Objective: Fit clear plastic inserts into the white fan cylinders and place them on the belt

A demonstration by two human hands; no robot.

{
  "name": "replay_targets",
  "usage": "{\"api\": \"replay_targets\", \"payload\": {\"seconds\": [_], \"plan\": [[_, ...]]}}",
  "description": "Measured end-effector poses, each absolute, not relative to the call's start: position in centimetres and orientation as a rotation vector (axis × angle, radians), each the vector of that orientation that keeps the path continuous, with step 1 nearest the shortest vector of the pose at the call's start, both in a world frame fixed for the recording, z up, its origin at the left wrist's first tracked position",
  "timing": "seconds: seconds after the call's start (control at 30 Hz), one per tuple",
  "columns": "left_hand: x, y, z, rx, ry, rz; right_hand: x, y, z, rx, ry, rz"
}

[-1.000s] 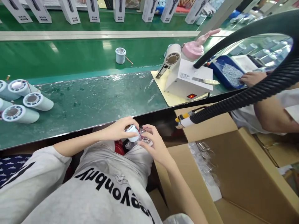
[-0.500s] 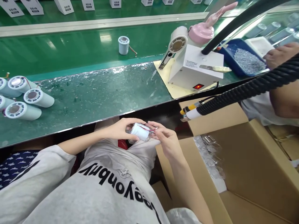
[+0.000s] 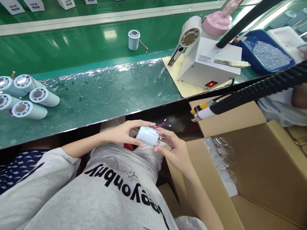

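Over my lap, a light-blue cylinder [image 3: 148, 136] lies tilted between both hands. My left hand [image 3: 130, 131] wraps round its left end, thumb below and fingers above. At the right end, where a clear plastic part shows, the fingers and thumb of my right hand [image 3: 171, 145] grip it. Thin red and dark wires [image 3: 161, 125] with small white plugs stick out above the cylinder, free of my fingers. Another blue cylinder [image 3: 133, 40] with wires stands upright on the green surface beyond the bench [image 3: 107, 91].
Several blue cylinders [image 3: 30, 110] lie at the bench's left. A white machine [image 3: 208, 68] with a small fan [image 3: 190, 36] stands right of centre, beside a blue tray [image 3: 261, 65]. A black ribbed hose [image 3: 251, 91] hangs over an open cardboard box [image 3: 268, 166]. A co-worker's arm shows far right.
My right hand has let go of the wires and now grips the cylinder's right end. The wires point up and right. The co-worker's hand has moved mostly out of view.
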State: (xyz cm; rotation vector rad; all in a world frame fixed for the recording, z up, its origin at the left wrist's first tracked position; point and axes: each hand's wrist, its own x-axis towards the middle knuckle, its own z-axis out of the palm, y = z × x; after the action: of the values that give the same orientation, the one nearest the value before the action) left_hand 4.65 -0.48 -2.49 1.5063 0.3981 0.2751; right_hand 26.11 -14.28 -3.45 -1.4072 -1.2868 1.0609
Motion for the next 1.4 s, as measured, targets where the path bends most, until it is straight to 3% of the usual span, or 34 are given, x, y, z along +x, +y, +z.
{"api": "replay_targets", "payload": {"seconds": [0.87,1.4], "plan": [[3.9,-0.6,-2.4,1.73,0.228,0.32,24.8,-13.9,-3.5,-1.346,-0.79,1.45],[3.8,-0.8,-3.0,1.709,0.234,0.363,23.8,-13.1,-3.4,-1.242,-0.561,1.952]]}}
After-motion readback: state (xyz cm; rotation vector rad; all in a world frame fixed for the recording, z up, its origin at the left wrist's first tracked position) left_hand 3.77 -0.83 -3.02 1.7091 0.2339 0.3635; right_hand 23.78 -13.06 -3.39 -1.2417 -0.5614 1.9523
